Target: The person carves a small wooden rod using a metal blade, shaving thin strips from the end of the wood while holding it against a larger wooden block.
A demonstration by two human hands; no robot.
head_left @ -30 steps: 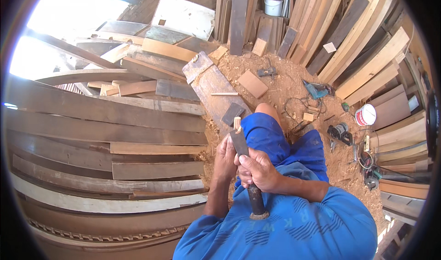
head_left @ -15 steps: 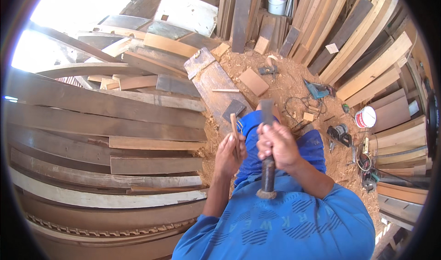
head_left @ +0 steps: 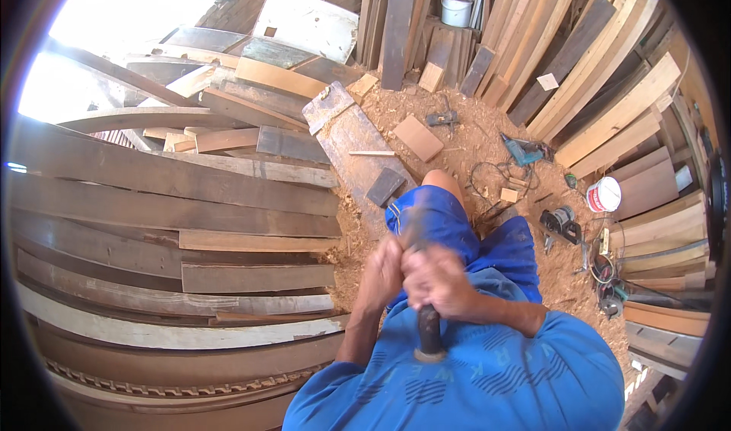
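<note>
My right hand [head_left: 440, 282] is wrapped round the dark handle of a chisel [head_left: 429, 330]. The handle's worn butt end points toward my blue shirt, and its blade, smeared by motion, points away over my lap. Pressed close beside it, my left hand [head_left: 381, 269] is closed. The thin strip of wood seen in it a moment ago is now mostly hidden by the fingers and blur. Both hands are above my blue shorts [head_left: 438, 216]. Just beyond lies a sawdust-covered plank [head_left: 354, 138] bearing a dark block [head_left: 386, 186] and a thin light stick [head_left: 372, 154].
Stacked boards [head_left: 190, 210] fill the left side. Shavings cover the floor around a brown wooden piece [head_left: 418, 138], a blue power tool [head_left: 521, 149], a black power tool [head_left: 562, 224], cables and a white bucket [head_left: 604, 194]. Long planks [head_left: 533, 39] lean at the back right.
My right hand has moved left and slightly toward me with the chisel, coming against my left hand. The wood strip, plainly visible before, is now obscured.
</note>
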